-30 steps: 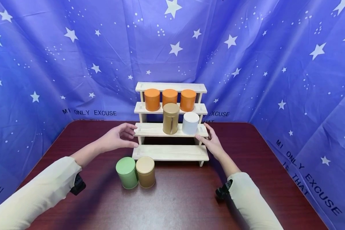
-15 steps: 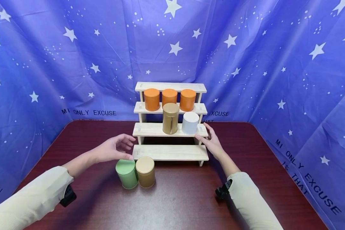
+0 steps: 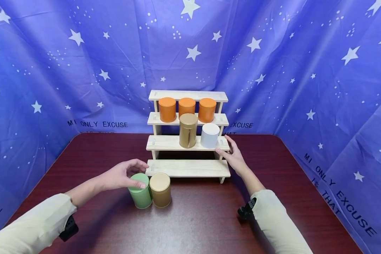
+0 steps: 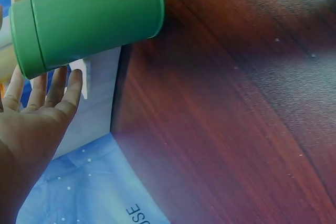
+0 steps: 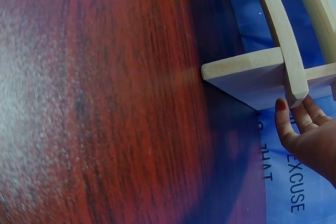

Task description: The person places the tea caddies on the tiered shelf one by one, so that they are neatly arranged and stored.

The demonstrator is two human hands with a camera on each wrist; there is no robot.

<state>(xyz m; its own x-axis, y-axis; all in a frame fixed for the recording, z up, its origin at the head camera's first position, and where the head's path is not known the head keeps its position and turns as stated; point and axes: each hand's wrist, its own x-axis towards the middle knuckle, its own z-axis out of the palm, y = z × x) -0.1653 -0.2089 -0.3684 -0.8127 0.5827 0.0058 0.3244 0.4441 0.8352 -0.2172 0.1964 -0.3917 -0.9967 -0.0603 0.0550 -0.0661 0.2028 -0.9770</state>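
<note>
My left hand (image 3: 119, 174) is over the green canister (image 3: 141, 197), its thumb across the lid's front and its fingers behind. In the left wrist view the fingers (image 4: 68, 95) extend, loosely bent, beside the lid end of the green canister (image 4: 100, 19). A gold canister (image 3: 161, 194) stands right next to the green one on the table. My right hand (image 3: 235, 158) grips the right end of a wooden tiered shelf (image 3: 165, 143) at its second step from the bottom, thumb at the front edge, fingers behind. The white canister (image 3: 210, 135) stands just left of it.
Three orange canisters (image 3: 167, 110) stand in a row on the shelf's third step. A taller gold canister (image 3: 188, 130) stands beside the white one. Blue star-patterned cloth (image 3: 114, 53) hangs behind and at both sides of the dark red table (image 3: 203, 218).
My left hand has moved down from the shelf's left end to the green canister, thumb now in front of its lid. The right hand stays at the shelf's right end.
</note>
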